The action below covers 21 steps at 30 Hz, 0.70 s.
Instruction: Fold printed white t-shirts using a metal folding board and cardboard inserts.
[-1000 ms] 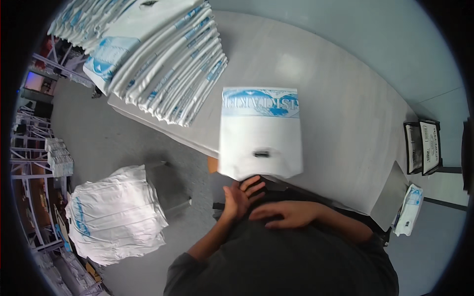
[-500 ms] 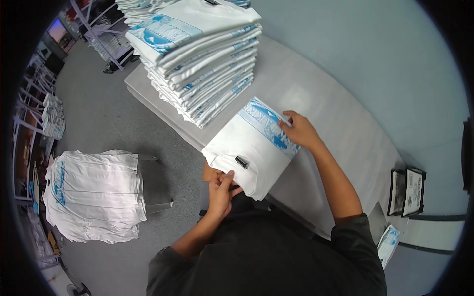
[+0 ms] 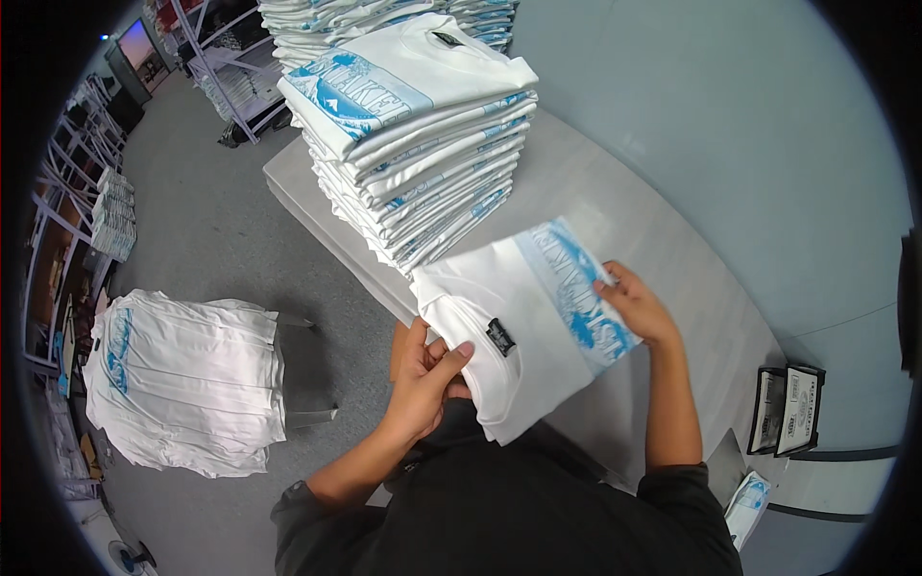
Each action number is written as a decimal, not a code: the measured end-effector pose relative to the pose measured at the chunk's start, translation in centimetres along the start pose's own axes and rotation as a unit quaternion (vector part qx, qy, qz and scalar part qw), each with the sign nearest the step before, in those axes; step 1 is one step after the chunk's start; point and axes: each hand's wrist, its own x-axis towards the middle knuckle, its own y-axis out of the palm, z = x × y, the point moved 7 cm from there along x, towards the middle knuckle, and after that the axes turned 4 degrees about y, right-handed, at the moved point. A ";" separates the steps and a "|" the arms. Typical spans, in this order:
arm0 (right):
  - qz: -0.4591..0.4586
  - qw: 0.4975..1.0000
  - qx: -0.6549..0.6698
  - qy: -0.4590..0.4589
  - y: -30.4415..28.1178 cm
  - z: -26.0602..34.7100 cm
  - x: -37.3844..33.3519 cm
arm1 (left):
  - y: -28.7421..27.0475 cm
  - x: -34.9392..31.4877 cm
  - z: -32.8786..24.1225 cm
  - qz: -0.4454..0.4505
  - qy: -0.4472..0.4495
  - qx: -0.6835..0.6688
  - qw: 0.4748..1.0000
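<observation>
Folded tee [image 3: 523, 317]: white w/ blue print, black neck label; stack [image 3: 413, 125] same; table [image 3: 615, 202] grey.

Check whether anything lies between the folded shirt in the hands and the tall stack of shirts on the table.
Nothing visible does. The folded shirt is held by the left hand at its collar end and the right hand at its far edge, right beside the stack. Only bare table lies around them.

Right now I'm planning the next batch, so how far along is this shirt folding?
Done: a tall stack of folded shirts stands on the grey table. In hand: one folded white shirt, left hand at its collar end, right hand on the blue print; it isn't on the stack yet. Left: a pile of unfolded shirts waits on the stand beside the table.
</observation>
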 end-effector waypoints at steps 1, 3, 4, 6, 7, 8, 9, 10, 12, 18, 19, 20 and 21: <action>0.000 1.000 0.002 -0.003 -1.0 1.5 -0.2 | 1.1 -0.3 -1.7 0.029 0.022 0.001 0.999; -0.016 0.996 -0.045 -0.079 -3.1 5.8 -0.5 | 3.2 -1.3 -5.0 0.056 0.048 0.009 0.997; -0.007 0.993 -0.013 -0.116 -3.2 8.6 -0.7 | 4.4 -1.6 -6.7 0.080 0.079 0.006 0.994; -0.001 0.985 -0.016 -0.170 -3.4 14.2 -0.1 | 6.0 -1.7 -10.5 0.109 0.131 0.003 0.985; -0.008 0.981 -0.052 -0.187 -3.6 17.0 0.6 | 6.4 -1.2 -12.8 0.107 0.150 -0.003 0.983; -0.035 0.971 -0.088 -0.222 -3.8 20.1 1.4 | 6.4 -0.4 -15.0 0.106 0.169 -0.010 0.980; -0.064 0.957 -0.124 -0.254 -3.6 22.8 2.8 | 5.9 1.0 -17.4 0.130 0.219 0.010 0.967; -0.062 0.957 -0.105 -0.264 -2.7 24.9 4.8 | 5.9 1.7 -20.1 0.095 0.256 0.055 0.960; 0.000 0.963 -0.076 -0.259 -3.0 29.2 8.0 | 6.8 4.4 -25.2 0.085 0.308 0.088 0.943; 0.128 0.972 -0.005 -0.199 0.9 34.5 18.7 | 0.6 11.9 -31.9 -0.005 0.259 0.144 0.955; 0.132 0.969 -0.005 -0.208 1.6 33.6 20.4 | -0.9 12.9 -31.7 -0.027 0.251 0.162 0.954; 0.117 0.973 -0.052 -0.192 1.2 31.7 22.5 | -1.4 14.0 -30.7 -0.046 0.239 0.172 0.954; 0.108 0.973 -0.099 -0.176 1.6 30.7 23.8 | -3.5 15.8 -29.6 -0.049 0.215 0.172 0.960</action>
